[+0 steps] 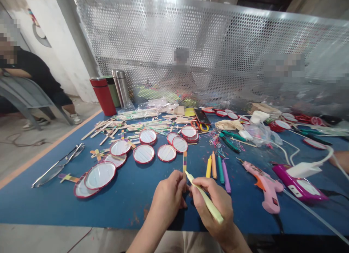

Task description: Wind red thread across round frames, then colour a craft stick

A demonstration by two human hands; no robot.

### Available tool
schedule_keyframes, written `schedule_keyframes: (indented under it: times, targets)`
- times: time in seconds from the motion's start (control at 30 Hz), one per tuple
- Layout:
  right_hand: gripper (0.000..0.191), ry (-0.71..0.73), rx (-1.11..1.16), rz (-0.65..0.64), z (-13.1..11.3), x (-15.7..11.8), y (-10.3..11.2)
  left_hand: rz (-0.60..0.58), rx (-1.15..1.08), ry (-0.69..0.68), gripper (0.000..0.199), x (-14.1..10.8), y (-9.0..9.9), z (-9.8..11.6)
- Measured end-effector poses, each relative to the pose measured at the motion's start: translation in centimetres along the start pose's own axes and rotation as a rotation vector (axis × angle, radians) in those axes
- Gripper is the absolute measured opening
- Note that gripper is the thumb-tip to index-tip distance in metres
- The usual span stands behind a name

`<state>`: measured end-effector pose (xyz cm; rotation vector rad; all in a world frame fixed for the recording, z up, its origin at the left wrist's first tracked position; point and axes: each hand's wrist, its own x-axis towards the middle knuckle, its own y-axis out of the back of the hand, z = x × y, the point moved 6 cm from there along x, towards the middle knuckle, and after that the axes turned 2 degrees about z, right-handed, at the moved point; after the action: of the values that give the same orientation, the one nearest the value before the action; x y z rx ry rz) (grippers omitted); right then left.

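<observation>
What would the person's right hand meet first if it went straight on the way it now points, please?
The right hand would probably meet the striped craft stick held in the left hand first; the tip of its pale yellow marker seems to touch that stick, though depth is unclear.

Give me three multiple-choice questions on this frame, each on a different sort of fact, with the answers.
1. Where is the pink glue gun relative to the left hand?
A) To its right
B) To its left
C) Behind the steel flask

2. What colour are the rims of the round discs?
A) Blue
B) Red
C) Green

3. What is the right hand doing?
A) Lying open, holding nothing
B) Squeezing the glue gun
C) Gripping a pale yellow stick

1: A, the gun lies right of both hands.
2: B, the rims show red.
3: C, the fingers close around the stick.
</observation>
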<state>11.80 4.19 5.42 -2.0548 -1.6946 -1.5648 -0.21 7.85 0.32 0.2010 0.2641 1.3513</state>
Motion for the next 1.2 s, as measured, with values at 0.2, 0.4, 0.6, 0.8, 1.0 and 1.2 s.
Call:
schedule_keyframes:
  times: [0.2,0.4,0.6,0.8,1.0,1.2]
  targets:
    - [0.010,-0.054,-0.003,0.054,0.57,-0.69,0.34,-0.002,-0.018,0.011,0.019,0.04,-0.14,-0.32]
    - [0.015,-0.047,0.019,0.034,0.80,-0.67,-0.03,-0.005,-0.013,-0.003,0.019,0.07,-0.18,-0.42]
    - [0.012,-0.018,0.012,0.003,0.37,-0.42,-0.06,-0.002,-0.007,0.003,0.018,0.03,-0.13,-0.20]
    - [0.014,-0.051,0.012,0.027,0.58,-0.57,0.08,0.007,-0.009,-0.007,0.018,0.03,-0.04,-0.17]
    - [0.012,-0.019,0.011,0.021,0.29,-0.34,-0.01,0.007,-0.008,0.000,0.019,-0.03,-0.02,-0.07]
    - [0.012,0.006,-0.016,0.034,0.03,-0.44,0.17,0.004,-0.015,0.003,0.019,-0.06,0.00,-0.11]
